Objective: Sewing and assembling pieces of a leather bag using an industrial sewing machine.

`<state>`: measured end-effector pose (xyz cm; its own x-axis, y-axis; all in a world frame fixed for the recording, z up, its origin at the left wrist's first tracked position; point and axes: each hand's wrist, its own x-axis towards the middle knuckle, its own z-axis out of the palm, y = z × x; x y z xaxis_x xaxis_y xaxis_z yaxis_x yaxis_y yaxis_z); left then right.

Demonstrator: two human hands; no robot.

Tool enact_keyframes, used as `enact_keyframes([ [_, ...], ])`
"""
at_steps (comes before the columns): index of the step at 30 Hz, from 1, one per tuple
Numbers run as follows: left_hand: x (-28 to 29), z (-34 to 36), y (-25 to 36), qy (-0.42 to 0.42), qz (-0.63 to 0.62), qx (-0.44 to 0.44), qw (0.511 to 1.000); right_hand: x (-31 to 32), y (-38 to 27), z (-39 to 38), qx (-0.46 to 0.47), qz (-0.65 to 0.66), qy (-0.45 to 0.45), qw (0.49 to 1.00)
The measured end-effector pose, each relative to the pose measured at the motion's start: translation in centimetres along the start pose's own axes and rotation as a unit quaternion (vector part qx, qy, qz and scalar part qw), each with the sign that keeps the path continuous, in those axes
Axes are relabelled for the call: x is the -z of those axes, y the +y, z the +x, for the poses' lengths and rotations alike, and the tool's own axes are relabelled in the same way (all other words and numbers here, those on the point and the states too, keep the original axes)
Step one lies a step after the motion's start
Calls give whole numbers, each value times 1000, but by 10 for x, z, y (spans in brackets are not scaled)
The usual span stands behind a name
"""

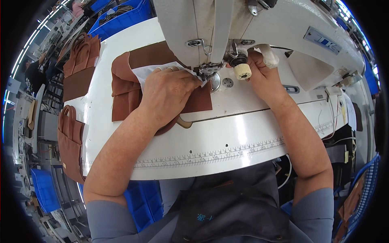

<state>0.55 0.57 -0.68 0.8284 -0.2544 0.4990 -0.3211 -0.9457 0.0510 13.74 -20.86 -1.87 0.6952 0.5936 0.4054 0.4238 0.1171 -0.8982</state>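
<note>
Head view: left hand (167, 91) rests over white sheet (139, 73) and brown leather (198, 104), under the sewing machine (182, 20); right hand (263, 75) partly behind cream knob (242, 71). Cannot tell whether either pinches.

Matt leather-like panel (201, 102), glossy tabletop (239, 123), cloth apron (239, 212)

Mostly brn & wht

Sewing table (227, 131) wht, dk ruler marks (202, 160) along front edge. Sewing machine (182, 24) wht, knob (243, 72) cream. Leather workpiece (121, 73) red-brn w/ dk-brn panel (150, 54), wht sheet (142, 72). L edge: lower tote (69, 148) red-brn, upper tote (83, 60) red-brn w/ dk-brn band (79, 86).
</note>
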Motion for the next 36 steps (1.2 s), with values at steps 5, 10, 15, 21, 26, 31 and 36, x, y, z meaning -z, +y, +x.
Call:
enact_keyframes([
  [5, 0, 1, 0, -5, 0, -2, 1000, -2, -9, 0, -25, 17, -15, 999],
  [10, 1, 0, 1, -13, -8, 13, 1000, -4, -11, -2, -48, 23, 1, 999],
  [15, 1, 0, 2, -12, -10, 7, 1000, -2, -8, 0, -34, 15, -12, 999],
  [21, 2, 0, 2, -20, -7, 10, 1000, 3, -10, -1, -38, 9, -52, 998],
  [26, 3, 0, 3, -20, -8, 16, 1000, 1, -6, 0, -35, 1, -48, 998],
  [31, 3, 1, 2, -18, -6, 18, 1000, 3, 1, -1, -26, -17, -48, 998],
  [36, 2, 2, 1, -16, -15, 21, 1000, 9, 1, 2, -45, -20, -109, 993],
])
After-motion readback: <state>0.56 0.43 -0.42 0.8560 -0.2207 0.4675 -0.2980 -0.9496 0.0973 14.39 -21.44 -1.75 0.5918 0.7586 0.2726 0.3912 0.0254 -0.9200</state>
